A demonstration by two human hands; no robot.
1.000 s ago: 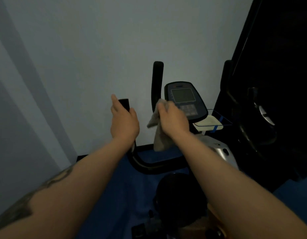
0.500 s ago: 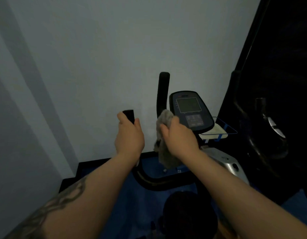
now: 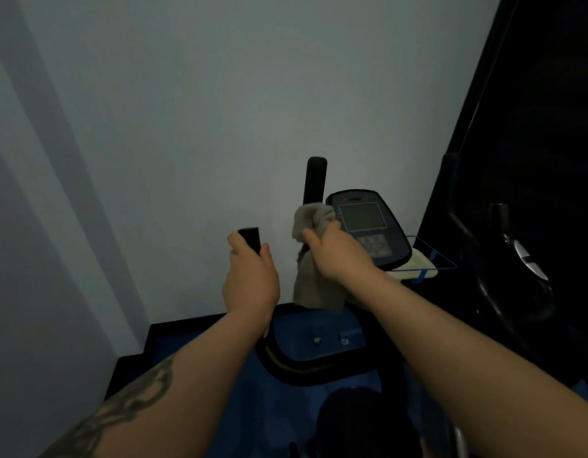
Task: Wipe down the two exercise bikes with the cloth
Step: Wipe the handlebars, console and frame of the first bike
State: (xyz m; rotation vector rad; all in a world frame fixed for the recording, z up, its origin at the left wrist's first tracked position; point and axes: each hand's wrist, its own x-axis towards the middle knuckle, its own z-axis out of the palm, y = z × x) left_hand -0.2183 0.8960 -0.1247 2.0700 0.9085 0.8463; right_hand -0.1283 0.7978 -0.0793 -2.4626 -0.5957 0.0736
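Observation:
An exercise bike stands in front of me, with a black console [image 3: 368, 226], two upright black handlebar grips and a dark seat [image 3: 362, 421] at the bottom. My left hand [image 3: 251, 276] grips the left handlebar end [image 3: 249, 238]. My right hand [image 3: 339, 256] holds a grey cloth [image 3: 314, 259] bunched around the right handlebar post [image 3: 315, 178], just left of the console. The cloth's tail hangs down below my hand. A second dark exercise machine [image 3: 517, 259] stands at the right, mostly in shadow.
A pale wall [image 3: 187, 127] rises close behind the bike. A small tray with blue edges [image 3: 425, 259] juts out right of the console. Blue floor [image 3: 220, 352] with a black border lies below. The room is dim.
My right hand with the cloth has slid up the right handlebar post. My left hand closed its fingers around the left grip. The view has tilted upward a little.

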